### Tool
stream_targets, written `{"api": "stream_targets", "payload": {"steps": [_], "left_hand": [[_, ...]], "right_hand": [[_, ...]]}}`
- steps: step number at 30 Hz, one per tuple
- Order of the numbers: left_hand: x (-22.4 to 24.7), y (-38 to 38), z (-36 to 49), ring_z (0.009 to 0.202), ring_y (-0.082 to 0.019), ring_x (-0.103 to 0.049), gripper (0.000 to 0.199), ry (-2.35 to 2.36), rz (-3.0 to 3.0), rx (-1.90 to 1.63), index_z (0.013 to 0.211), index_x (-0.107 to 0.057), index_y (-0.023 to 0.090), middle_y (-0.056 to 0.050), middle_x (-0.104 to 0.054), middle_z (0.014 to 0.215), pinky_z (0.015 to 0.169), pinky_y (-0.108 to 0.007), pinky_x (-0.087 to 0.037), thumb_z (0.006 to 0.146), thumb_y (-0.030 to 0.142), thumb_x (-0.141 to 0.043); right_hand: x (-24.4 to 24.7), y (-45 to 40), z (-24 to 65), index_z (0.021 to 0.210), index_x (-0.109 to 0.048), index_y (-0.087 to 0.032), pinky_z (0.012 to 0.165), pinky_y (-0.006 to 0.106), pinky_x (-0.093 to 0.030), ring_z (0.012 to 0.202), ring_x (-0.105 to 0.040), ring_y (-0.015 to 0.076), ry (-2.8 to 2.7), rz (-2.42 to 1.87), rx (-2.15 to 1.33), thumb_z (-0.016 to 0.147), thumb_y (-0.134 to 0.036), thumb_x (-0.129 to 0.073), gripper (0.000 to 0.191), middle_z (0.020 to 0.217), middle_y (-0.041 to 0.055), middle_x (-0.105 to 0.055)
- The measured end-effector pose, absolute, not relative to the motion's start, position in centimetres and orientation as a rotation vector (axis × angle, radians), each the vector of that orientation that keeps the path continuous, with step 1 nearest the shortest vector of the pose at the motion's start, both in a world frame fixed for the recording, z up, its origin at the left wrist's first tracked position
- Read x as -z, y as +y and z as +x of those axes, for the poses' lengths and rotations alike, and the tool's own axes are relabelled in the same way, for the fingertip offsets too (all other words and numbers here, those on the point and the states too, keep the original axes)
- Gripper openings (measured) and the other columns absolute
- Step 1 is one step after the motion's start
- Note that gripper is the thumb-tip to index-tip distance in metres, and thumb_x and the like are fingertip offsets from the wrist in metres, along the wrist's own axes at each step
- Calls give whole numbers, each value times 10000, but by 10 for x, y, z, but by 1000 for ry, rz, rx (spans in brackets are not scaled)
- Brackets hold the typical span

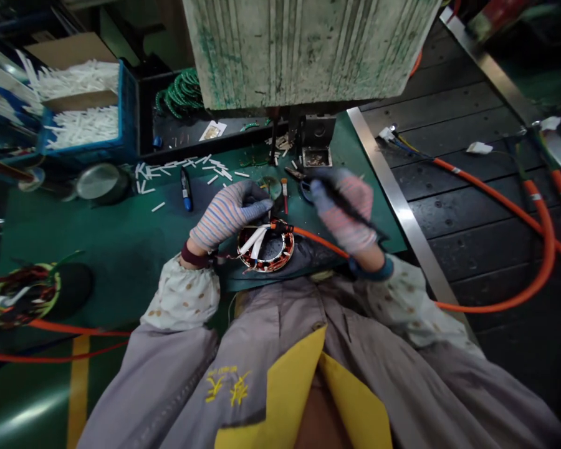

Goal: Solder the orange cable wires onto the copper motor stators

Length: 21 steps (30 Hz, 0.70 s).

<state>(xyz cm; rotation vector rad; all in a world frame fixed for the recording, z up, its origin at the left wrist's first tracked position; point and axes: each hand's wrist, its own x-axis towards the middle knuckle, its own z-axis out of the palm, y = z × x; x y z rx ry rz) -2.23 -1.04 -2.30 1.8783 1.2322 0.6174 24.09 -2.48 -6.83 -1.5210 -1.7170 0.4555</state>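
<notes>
The wound stator lies flat on the bench, its round opening facing up, with an orange cable going right. The left hand has closed fingers just above it, and the right hand grips a long black tool pointing forward and left.

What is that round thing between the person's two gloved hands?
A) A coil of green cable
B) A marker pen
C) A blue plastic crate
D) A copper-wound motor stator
D: the copper-wound motor stator lies between the left hand and the right hand, with an orange cable leading from it.

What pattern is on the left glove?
Left glove: thin blue-and-pink stripes, best in the head view.
</notes>
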Motion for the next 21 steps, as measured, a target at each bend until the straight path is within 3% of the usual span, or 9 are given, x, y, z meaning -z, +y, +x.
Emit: {"api": "stream_targets", "payload": {"steps": [2,5,10,17,21], "left_hand": [[25,-13,-19,865,-242,-718,364,1225,1864,-673,944,-711,204,-58,-781,928,823,-332,-592,967,565,-750],[27,-17,-14,931,-247,-731,275,1248,1853,-731,997,-736,199,-63,-797,1001,892,-344,-610,975,473,-745],[30,-21,-12,1011,-250,-744,236,1279,1829,-777,1079,-782,180,-59,-806,1057,977,-351,-619,954,375,-739],[33,-25,-15,941,-247,-738,281,1335,1844,-796,1095,-802,182,-62,-800,1008,937,-353,-618,995,438,-744],[29,-24,-9,1018,-297,-729,204,1472,2080,-722,1060,-809,188,-87,-760,1046,1015,-428,-609,1001,361,-720]], "right_hand": [[66,-61,223,1332,-856,-251,1089,500,-627,1160,-765,323,-1928,-1474,-369,1124,-460,-543,431,1231,122,-831],[66,-77,203,1393,-842,-281,1025,473,-618,1133,-715,320,-2034,-1453,-340,1113,-405,-541,429,1207,122,-775],[65,-61,197,1421,-820,-252,1049,491,-618,1161,-702,330,-1910,-1452,-315,1115,-362,-560,417,1204,135,-728],[65,-59,198,1284,-849,-214,1088,493,-596,1169,-695,321,-1845,-1399,-406,1144,-303,-503,384,1213,145,-747],[70,-62,201,1299,-848,-220,1107,547,-575,1173,-679,345,-1890,-1491,-382,1119,-308,-523,382,1191,149,-728]]}}
